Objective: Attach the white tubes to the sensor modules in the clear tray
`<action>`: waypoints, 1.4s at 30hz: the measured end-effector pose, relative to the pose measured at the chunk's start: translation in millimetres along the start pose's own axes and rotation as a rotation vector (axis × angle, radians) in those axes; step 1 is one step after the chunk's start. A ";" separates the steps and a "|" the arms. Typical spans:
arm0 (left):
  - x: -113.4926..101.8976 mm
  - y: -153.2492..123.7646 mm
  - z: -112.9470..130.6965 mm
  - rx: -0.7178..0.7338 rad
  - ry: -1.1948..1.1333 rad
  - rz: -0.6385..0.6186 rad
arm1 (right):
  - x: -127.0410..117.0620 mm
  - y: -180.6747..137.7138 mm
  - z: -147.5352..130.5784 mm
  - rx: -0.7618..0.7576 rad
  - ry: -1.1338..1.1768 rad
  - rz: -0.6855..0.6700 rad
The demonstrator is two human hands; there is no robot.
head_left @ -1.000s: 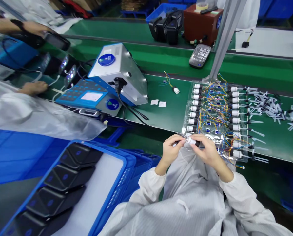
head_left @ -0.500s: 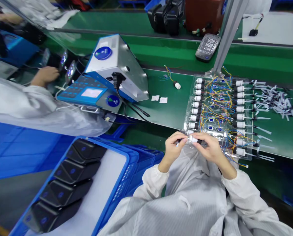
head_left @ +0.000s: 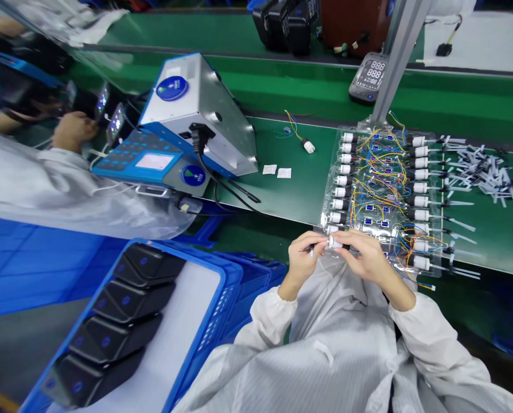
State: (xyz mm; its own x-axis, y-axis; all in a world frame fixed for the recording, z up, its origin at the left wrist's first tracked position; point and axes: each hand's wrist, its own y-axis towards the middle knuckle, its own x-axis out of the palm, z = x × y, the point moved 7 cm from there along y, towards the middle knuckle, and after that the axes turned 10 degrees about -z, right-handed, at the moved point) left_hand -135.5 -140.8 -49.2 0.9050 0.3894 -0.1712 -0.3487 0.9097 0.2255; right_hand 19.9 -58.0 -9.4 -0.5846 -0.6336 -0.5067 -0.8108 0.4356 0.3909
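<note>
Just beyond my lap, my right hand (head_left: pixel 364 252) is closed around a small air pump (head_left: pixel 334 242), a white-ended cylinder with a black body. My left hand (head_left: pixel 303 252) pinches a short black-and-white tube (head_left: pixel 312 250) against the pump's white end. The fingertips hide part of this joint. Right behind both hands lies a clear plastic tray (head_left: pixel 330 189) with two columns of similar pumps. Thin coloured wires and small blue boards fill the space between the columns. In the right column, tubes (head_left: pixel 458 222) stick out from the pumps.
Loose tubes (head_left: pixel 484 172) are heaped right of the tray. A single wired pump (head_left: pixel 308 145), two white packets (head_left: pixel 284 172) and a tester (head_left: pixel 196 115) stand left. A metal post (head_left: pixel 394 69) rises behind. A blue crate (head_left: pixel 228 281) holds black housings. A co-worker's hand (head_left: pixel 73 131) is at far left.
The view has shifted slightly. My hands stay together at the pump and tube, with hardly any change in grip. At far left, the co-worker's other hand has come into view with a dark object.
</note>
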 end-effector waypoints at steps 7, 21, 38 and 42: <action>-0.5 2.0 4.2 0.117 0.037 -0.052 | 1.3 0.5 -2.5 -0.048 -0.020 -0.032; -9.1 12.3 7.7 0.238 0.110 -0.261 | 0.5 -2.6 3.2 -0.015 0.083 -0.024; -7.7 4.8 -5.2 0.092 0.439 -0.587 | -273.3 -73.1 66.1 0.662 -0.529 0.443; -13.4 5.2 -3.0 0.072 0.445 -0.670 | -280.6 -68.1 154.5 0.798 -0.690 -0.023</action>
State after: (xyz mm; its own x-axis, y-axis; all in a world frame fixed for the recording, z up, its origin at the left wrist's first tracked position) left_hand -150.1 -140.9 -48.7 0.7292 -0.2006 -0.6543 0.2637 0.9646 -0.0018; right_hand 234.9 189.0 -12.6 -0.2545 -0.2555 -0.9327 -0.4577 0.8814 -0.1165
